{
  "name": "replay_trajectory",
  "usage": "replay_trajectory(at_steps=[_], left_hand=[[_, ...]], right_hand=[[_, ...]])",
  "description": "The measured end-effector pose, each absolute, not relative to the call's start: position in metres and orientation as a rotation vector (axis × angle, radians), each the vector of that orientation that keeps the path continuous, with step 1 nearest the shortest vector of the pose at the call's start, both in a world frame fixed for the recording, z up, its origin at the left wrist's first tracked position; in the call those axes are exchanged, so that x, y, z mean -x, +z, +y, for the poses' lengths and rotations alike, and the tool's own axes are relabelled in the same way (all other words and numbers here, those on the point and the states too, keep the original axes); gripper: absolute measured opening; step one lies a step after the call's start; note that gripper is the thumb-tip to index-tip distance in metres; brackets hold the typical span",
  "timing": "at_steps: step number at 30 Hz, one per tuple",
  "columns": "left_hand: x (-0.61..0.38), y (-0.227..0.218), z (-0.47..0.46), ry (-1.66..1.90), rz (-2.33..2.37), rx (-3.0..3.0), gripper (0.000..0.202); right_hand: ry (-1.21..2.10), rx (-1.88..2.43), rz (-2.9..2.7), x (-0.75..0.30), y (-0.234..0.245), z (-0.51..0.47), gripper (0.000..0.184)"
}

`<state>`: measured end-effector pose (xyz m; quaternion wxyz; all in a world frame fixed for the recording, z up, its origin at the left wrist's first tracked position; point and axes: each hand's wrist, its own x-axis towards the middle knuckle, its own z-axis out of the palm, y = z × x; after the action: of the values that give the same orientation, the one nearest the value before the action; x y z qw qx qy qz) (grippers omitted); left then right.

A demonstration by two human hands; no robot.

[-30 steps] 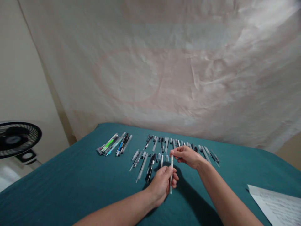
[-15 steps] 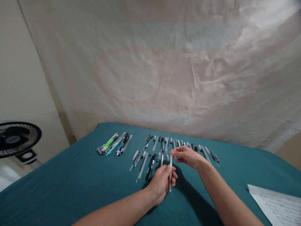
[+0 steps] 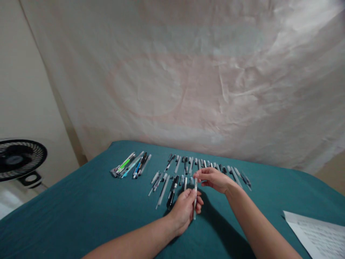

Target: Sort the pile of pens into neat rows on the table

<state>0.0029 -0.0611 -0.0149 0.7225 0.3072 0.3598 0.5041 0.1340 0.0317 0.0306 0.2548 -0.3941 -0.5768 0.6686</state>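
Observation:
My left hand [image 3: 183, 211] is closed around a slim, pale, see-through pen [image 3: 194, 214], which stands nearly upright between the thumb and fingers. At the pen's upper end, the thumb and fingertips of my right hand [image 3: 215, 179] are pinched together. Whether they also grip a smaller part there is too small to tell. Just left of my left hand lies a black pen [image 3: 170, 202], with a clear pen barrel [image 3: 163, 192] beside it. Pen caps and short parts lie beyond my hands, some hidden behind the right one.
Taken-apart pens [image 3: 191, 166] form a row across the back of the green cloth [image 3: 107, 219]. Farther left is a pile of pens [image 3: 125, 165] with green and blue ones. A written sheet of paper [image 3: 318, 230] lies at the right; a black fan [image 3: 20, 160] stands off the left edge.
My right fingertips have shifted very slightly left and down at the pen's top. My left hand keeps its hold, and the other pens lie as before.

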Motion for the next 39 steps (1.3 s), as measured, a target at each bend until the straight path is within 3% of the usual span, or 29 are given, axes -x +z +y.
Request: replay_trajectory(at_steps=[4,12,23,33,39], left_hand=[[-0.0031,-0.0153,-0.0609,1.125,0.799,-0.67,0.034],[-0.0024,-0.016,-0.0612,1.113,0.806,-0.68,0.034],[-0.0029,-0.0168,-0.0602,1.132,0.799,-0.675,0.035],[-0.0025,-0.0174,-0.0604,1.119,0.803,-0.667,0.034],[-0.0019,-0.0181,-0.0611,1.12,0.782,-0.675,0.03]], right_hand=[[1.901,1.03,-1.543,-0.1337,0.0332,0.0297,0.031],[1.707,1.203,-1.561,-0.1287,0.0325,0.0285,0.033],[1.898,1.029,-1.486,-0.1341,0.0299,0.0325,0.025],[1.748,1.21,-1.552,-0.1276,0.0263,0.0304,0.037],[1.801,1.125,-1.528,-0.1318,0.025,0.033,0.033]])
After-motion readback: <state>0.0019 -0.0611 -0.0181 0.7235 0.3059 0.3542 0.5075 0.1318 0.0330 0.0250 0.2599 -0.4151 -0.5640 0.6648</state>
